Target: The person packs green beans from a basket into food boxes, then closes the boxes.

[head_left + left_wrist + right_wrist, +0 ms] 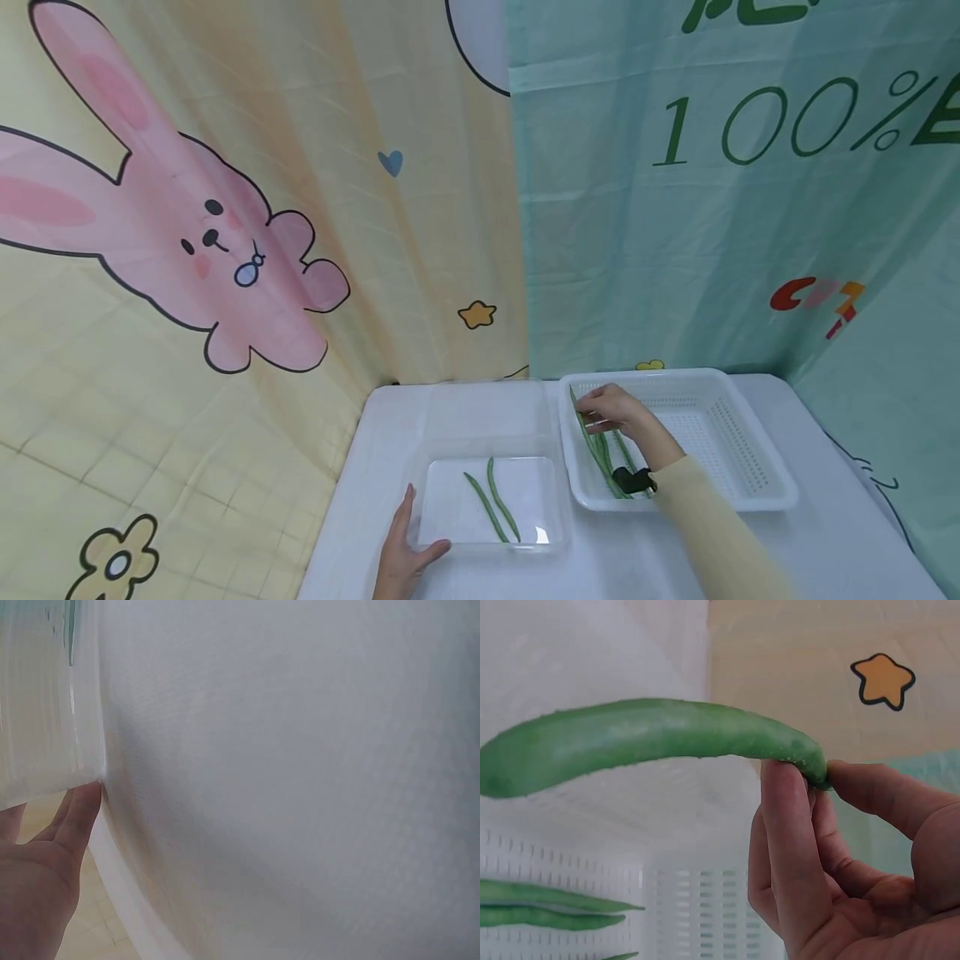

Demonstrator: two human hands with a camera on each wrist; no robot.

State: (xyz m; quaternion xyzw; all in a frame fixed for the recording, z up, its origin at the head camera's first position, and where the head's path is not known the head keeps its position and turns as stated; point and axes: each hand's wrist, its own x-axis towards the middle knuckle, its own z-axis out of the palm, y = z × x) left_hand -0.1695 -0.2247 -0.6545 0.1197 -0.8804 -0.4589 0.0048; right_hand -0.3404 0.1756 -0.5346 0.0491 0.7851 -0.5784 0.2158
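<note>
My right hand pinches one end of a green bean between thumb and fingers, above the left side of a white perforated basket. More green beans lie in that basket below the hand. My left hand is at the near left corner of a clear plastic box, thumb and fingers spread. In the left wrist view its fingertips touch the box's edge. Two green beans lie apart inside the clear box.
The box and basket stand side by side on a table with a white cloth. Behind the box lies a clear lid-like sheet. Printed curtains hang close behind the table. A black strap is on the right wrist.
</note>
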